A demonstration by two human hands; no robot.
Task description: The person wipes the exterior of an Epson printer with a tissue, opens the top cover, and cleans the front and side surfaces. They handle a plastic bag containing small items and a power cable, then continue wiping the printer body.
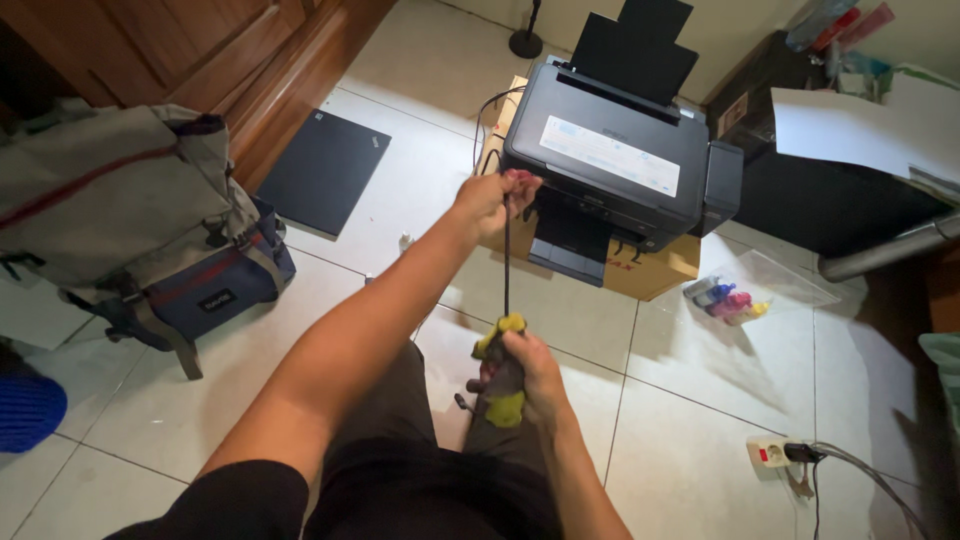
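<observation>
A single head-worn camera looks steeply down at a tiled floor (690, 400), close over the wearer's outstretched arms, with a black printer (610, 150) in the upper centre of the frame.

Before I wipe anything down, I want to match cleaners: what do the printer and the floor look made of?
The printer looks like moulded plastic, dark grey and matte, with only soft highlights on its lid. The floor appears to be glazed ceramic tile: pale squares, dark grout lines and a light sheen. The box under the printer seems plain brown cardboard.
</observation>
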